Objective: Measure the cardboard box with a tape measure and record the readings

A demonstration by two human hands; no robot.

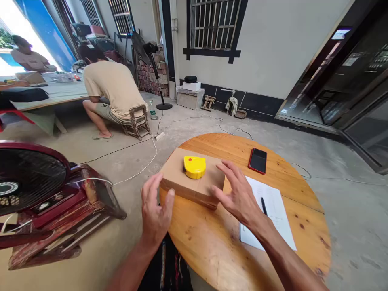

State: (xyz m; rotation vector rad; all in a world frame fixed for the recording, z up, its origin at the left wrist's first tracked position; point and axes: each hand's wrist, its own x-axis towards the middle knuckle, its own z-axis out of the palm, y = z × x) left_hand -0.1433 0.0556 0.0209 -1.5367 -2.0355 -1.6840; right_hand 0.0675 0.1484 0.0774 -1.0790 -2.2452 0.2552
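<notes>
A yellow tape measure (pixel 195 167) with a red button lies on top of a closed cardboard box (pixel 178 184), which rests on a round wooden table (pixel 212 238). At the box's near left corner is my left hand (pixel 156 208), thumb and fingers apart, holding nothing. My right hand (pixel 238 194) hovers at the box's right end with its fingers spread. Whether either hand's fingertips touch the cardboard, I cannot tell. Both hands are clear of the tape measure. Under my right forearm, partly covered, lies a white sheet of paper (pixel 279 206) with a black pen (pixel 264 206) on it.
A phone (pixel 257 160) with a red edge lies toward the table's far right. On the left a dark red fan (pixel 33 182) stands on a wooden chair. Cables (pixel 136 173) cross the floor. Farther back, one person (pixel 113 89) sits on a low chair by a worktable (pixel 66 91).
</notes>
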